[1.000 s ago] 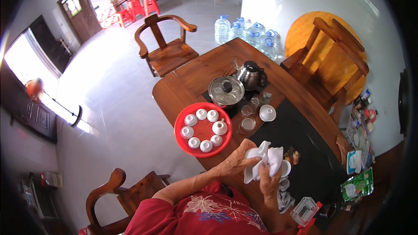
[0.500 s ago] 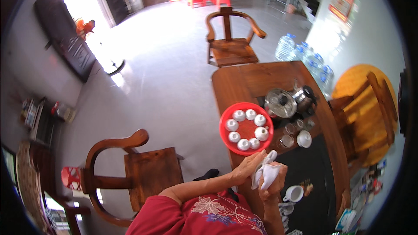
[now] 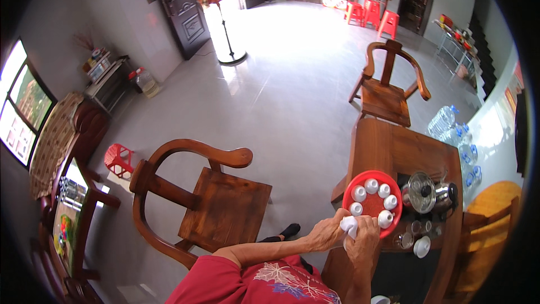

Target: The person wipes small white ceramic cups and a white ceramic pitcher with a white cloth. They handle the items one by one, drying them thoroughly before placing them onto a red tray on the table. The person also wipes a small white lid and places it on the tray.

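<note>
Close in front of me, my left hand (image 3: 326, 233) and my right hand (image 3: 363, 240) are closed on a bunched white cloth (image 3: 349, 226). Whether the cloth wraps something is hidden by folds and fingers. Both hands are at the near edge of a round red tray (image 3: 372, 203) on the wooden table, covering part of its rim. In the tray, several small white cups (image 3: 371, 186) form a ring, apparently bottom up. A larger white piece of teaware (image 3: 385, 218) sits at the tray's right side, just beyond my right hand.
Right of the tray stand a glass-lidded pot (image 3: 421, 192), a metal kettle (image 3: 446, 196), small glasses (image 3: 404, 240) and a white lidded cup (image 3: 422, 246). Wooden armchairs stand to the left (image 3: 225, 208) and beyond the table (image 3: 385, 98). Large water bottles (image 3: 450, 126) line the right wall.
The view has swung left, so the table and tray appear farther right. Both hands still grip the cloth, now overlapping the tray's near rim and hiding some cups.
</note>
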{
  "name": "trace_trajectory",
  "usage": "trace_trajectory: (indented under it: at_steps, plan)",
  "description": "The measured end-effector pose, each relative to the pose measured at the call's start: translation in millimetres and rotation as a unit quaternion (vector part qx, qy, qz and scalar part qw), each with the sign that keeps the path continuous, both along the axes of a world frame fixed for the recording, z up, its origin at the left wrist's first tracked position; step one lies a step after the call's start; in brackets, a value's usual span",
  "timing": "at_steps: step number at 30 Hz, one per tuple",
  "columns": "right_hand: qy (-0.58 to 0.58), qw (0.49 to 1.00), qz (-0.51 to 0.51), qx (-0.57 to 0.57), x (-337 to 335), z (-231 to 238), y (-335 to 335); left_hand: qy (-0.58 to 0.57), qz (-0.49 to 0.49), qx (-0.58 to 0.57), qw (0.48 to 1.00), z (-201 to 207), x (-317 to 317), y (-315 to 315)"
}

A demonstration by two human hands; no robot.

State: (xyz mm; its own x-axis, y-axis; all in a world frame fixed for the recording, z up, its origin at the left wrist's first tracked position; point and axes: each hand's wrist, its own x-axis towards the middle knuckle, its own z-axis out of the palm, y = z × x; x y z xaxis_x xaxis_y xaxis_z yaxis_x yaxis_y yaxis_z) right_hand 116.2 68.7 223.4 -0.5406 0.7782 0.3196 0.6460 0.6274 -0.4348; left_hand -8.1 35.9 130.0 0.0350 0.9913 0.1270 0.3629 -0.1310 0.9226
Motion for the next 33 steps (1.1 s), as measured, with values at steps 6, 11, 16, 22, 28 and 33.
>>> trace_trajectory:
  at_steps: [6, 11, 16, 22, 28, 33]
  plan:
    - [0.050, 0.977, 0.121, -0.169, -14.7, -24.2, 55.6, 0.027, 0.000, -0.090, 0.996, 46.8, -33.5, 6.3]
    - [0.146, 0.947, 0.138, -0.249, -36.6, -56.6, 78.4, 0.001, 0.013, -0.155, 0.988, 30.4, -56.2, 24.9]
    - [0.161, 0.923, 0.204, -0.284, -65.1, -65.2, 88.6, -0.116, -0.014, -0.097, 0.988, 13.2, -87.2, 28.7]
    - [0.135, 0.905, 0.262, -0.308, -121.2, -68.6, 106.0, -0.151, 0.082, -0.029, 0.985, -25.2, -124.2, 44.6]
    - [0.192, 0.779, 0.267, -0.534, -171.7, -75.9, 141.5, -0.044, 0.130, -0.070, 0.988, 15.6, -156.7, 47.5]
    - [0.199, 0.811, 0.286, -0.471, -201.1, -85.3, 162.4, -0.075, 0.168, -0.129, 0.975, 34.8, -185.1, 63.5]
